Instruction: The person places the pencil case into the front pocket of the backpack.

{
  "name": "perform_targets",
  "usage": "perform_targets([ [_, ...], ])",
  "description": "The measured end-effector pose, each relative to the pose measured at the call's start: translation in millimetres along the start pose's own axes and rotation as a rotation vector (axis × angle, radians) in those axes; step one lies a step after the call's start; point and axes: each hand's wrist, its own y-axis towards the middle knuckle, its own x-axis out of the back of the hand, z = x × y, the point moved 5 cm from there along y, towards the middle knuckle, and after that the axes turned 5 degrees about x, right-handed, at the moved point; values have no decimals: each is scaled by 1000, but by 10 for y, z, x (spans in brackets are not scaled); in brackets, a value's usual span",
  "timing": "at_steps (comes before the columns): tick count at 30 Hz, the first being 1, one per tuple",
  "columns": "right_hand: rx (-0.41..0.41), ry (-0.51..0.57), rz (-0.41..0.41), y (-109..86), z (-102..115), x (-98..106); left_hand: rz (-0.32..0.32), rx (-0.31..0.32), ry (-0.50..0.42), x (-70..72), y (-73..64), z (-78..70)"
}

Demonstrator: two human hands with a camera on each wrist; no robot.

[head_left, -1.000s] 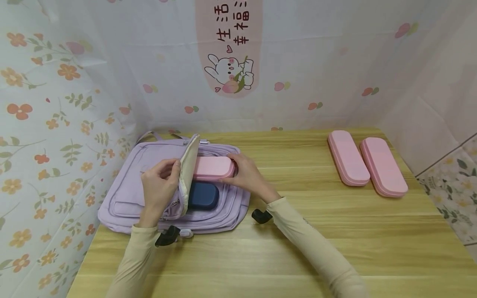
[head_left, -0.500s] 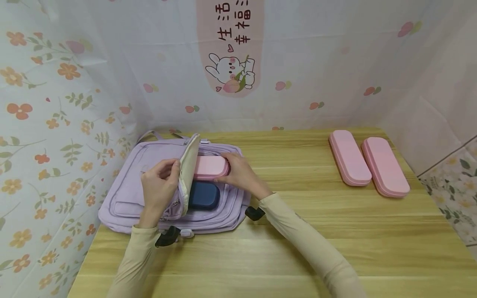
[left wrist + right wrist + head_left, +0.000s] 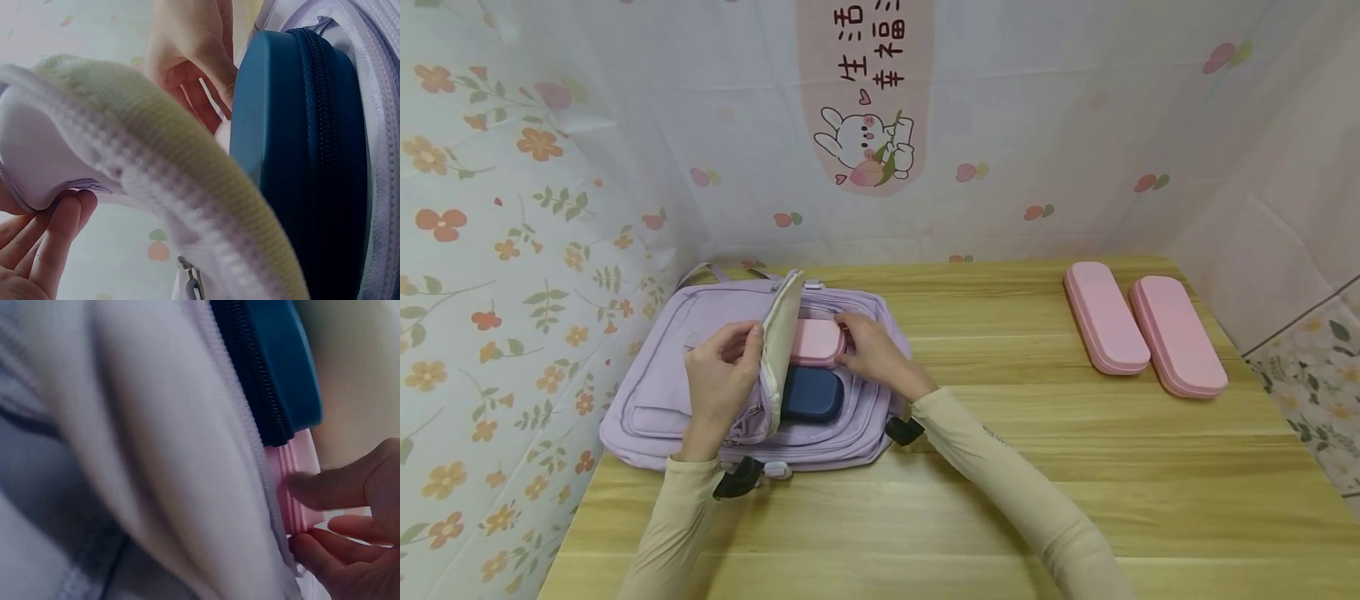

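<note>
A lilac backpack [image 3: 655, 367] lies flat on the table with its front pocket unzipped. My left hand [image 3: 722, 371] pinches the edge of the raised pocket flap [image 3: 784, 333], whose pale lining faces right. Under the flap sits a pink zippered case [image 3: 818, 340], its left part hidden in the pocket. The right hand [image 3: 876, 354] grips the case's outer end between thumb and fingers, which also shows in the right wrist view. Beside it, nearer me, a dark blue zippered case [image 3: 814, 394] lies partly inside the pocket; the left wrist view has it close up.
Two more pink cases, one [image 3: 1107, 317] left of the other [image 3: 1178, 336], lie side by side at the table's back right. The wooden table [image 3: 1000, 333] meets a patterned cloth backdrop [image 3: 1000, 208] behind, with another floral cloth [image 3: 512, 333] at the left.
The right hand has moved left, sliding the pink case deeper under the flap, so less of it shows. The left hand and flap have stayed in place.
</note>
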Motion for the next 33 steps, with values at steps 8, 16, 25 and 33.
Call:
perform_targets([
  [8,-5,-8,-12,-70,-40,1,6,4,-5,-14,-7,3],
  [16,-3,42,-44,-180,-97,143,6,11,-16,-25,-14,-9],
  [25,-19,34,-99,-371,-272,370,-4,28,-7,-35,-22,37],
  [33,-57,24,-125,-530,-414,599,17,43,-33,-54,-18,9],
])
